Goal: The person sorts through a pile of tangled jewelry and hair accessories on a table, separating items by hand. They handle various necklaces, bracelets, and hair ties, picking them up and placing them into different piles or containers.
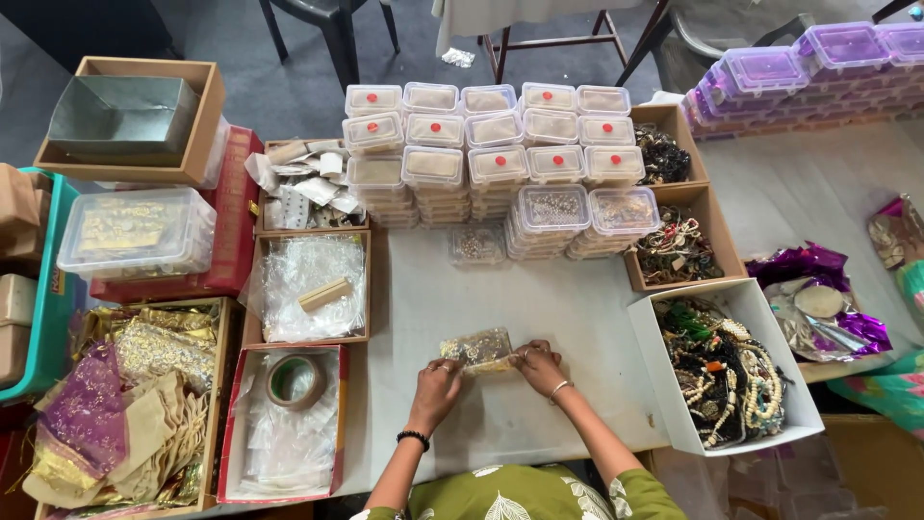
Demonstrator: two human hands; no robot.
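Observation:
A small clear plastic pouch [478, 349] filled with golden jewellery pieces lies on the white table [568, 318] near its front edge. My left hand [438, 383] grips the pouch's left end, rings on its fingers and a dark band at the wrist. My right hand [537, 364] pinches the pouch's right end and wears a bangle. Both hands rest low on the tabletop.
Stacks of small lidded clear boxes [486, 159] stand at the back. A white box of beaded necklaces [724, 371] sits to the right, brown trays of jewellery [679, 248] behind it. Left hold a tape roll [295, 379], plastic bags [313, 284] and fabric pouches [125, 404].

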